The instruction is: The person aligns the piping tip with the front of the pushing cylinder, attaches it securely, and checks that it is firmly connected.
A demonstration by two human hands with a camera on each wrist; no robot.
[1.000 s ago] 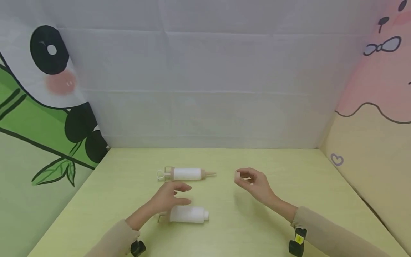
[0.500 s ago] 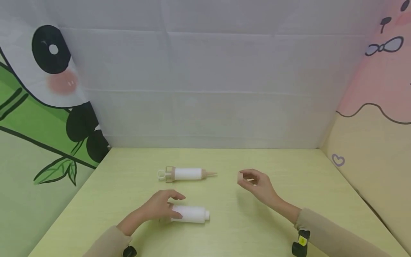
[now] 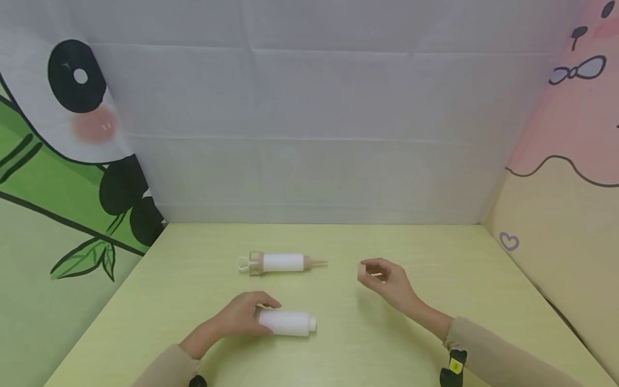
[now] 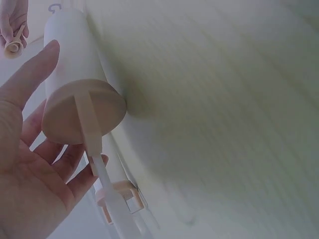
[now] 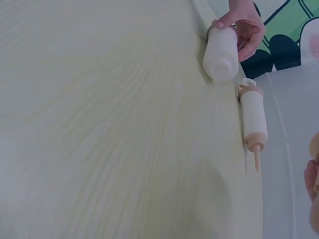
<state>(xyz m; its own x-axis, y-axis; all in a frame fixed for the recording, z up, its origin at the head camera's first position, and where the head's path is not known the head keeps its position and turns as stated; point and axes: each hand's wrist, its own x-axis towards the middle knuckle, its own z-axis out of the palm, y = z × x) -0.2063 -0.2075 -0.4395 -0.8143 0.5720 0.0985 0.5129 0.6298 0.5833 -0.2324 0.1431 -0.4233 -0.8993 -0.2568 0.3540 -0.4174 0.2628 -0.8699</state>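
A white syringe-like dispenser (image 3: 290,323) lies on its side, its bare white neck pointing right. My left hand (image 3: 240,316) holds its rear end, thumb on the near side and fingers on the far side. The left wrist view shows its beige end cap (image 4: 62,119) and plunger rod (image 4: 89,124). My right hand (image 3: 390,280), raised to the right, pinches a small beige nozzle cap (image 3: 361,272) between thumb and fingertips; in the left wrist view this nozzle cap (image 4: 13,48) looks round and hollow with a thin stem.
A second white dispenser (image 3: 282,262) lies farther back, with its beige nozzle (image 3: 316,262) fitted and a ring handle (image 3: 243,263) at its left. The pale yellow table (image 3: 411,242) meets a white cloth wall (image 3: 319,172) behind, with printed panels on both sides.
My left hand has come down from between the two dispensers and closed round the nearer one's rear end. My right hand, still pinching the nozzle cap, has shifted slightly right and nearer.
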